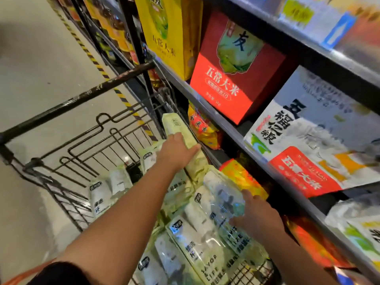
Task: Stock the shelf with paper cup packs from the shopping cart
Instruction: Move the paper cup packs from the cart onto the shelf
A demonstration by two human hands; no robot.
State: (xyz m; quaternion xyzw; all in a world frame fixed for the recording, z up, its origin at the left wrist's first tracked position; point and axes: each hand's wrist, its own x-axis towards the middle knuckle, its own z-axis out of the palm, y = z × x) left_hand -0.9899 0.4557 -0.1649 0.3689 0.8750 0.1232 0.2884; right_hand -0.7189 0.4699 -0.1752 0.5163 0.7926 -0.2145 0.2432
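A wire shopping cart stands on the left against the shelf unit, and several paper cup packs lie piled in it. My left hand reaches far forward and grips a long pale-green cup pack that leans tilted against the cart's right side. My right hand, nearer to me, holds the end of a clear-wrapped cup pack lifted slightly above the pile, close to the lower shelf's edge. More white packs lie at the cart's left.
The shelf at chest height carries big rice boxes: yellow, red and white. Orange and yellow bags fill the lower shelf beside the cart. Grey floor with a striped yellow-black line lies to the left.
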